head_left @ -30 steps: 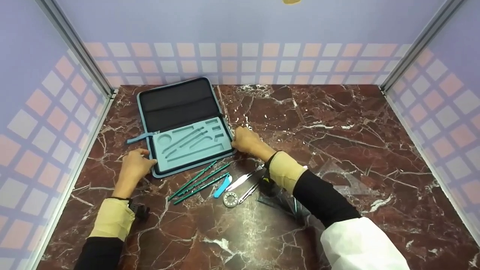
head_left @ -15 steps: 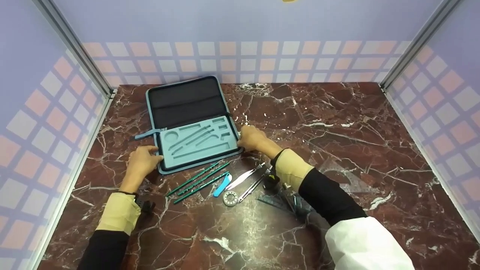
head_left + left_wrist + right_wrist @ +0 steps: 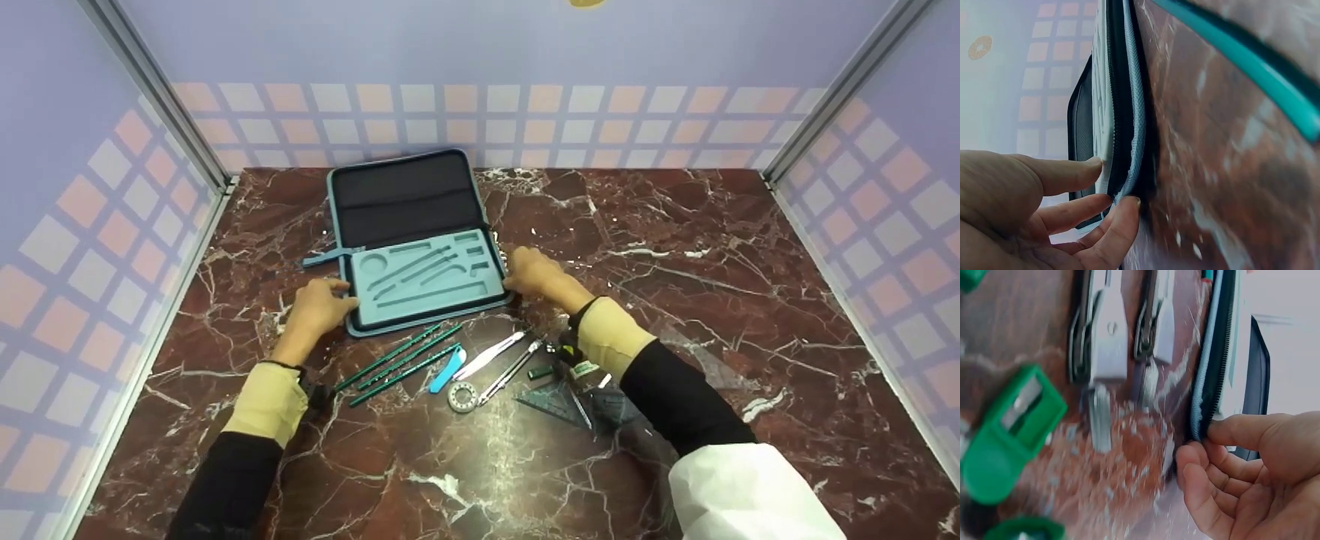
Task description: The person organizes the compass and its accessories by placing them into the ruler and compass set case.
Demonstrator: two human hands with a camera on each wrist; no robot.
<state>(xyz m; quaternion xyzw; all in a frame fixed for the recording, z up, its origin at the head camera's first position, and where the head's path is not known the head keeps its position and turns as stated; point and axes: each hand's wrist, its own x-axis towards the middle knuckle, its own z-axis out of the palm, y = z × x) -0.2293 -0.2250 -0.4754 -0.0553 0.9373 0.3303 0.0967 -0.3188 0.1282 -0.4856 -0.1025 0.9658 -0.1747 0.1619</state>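
A light blue zip case (image 3: 409, 199) lies open on the marble-patterned table, its dark lid folded back against the rear wall. In its lower half is a pale blue foam insert (image 3: 442, 289) with bare cut-outs. My left hand (image 3: 319, 307) grips the case's left front corner; in the left wrist view the thumb is on the insert's edge and the fingers on the blue rim (image 3: 1138, 112). At the opposite end, my right hand (image 3: 536, 271) pinches the right corner between thumb and curled fingers, as the right wrist view shows.
Three green pencils (image 3: 405, 375), a small blue tool (image 3: 448, 370), a round whitish ring (image 3: 462, 397), two metal compasses (image 3: 510, 373), a green sharpener (image 3: 994, 467) and a clear set square (image 3: 555, 403) lie in front of the case. A clear triangle (image 3: 712, 360) is partly behind the right arm.
Both hands have slid the open case to the right across the table, keeping hold of its two ends. The loose tools in front have stayed about where they were.
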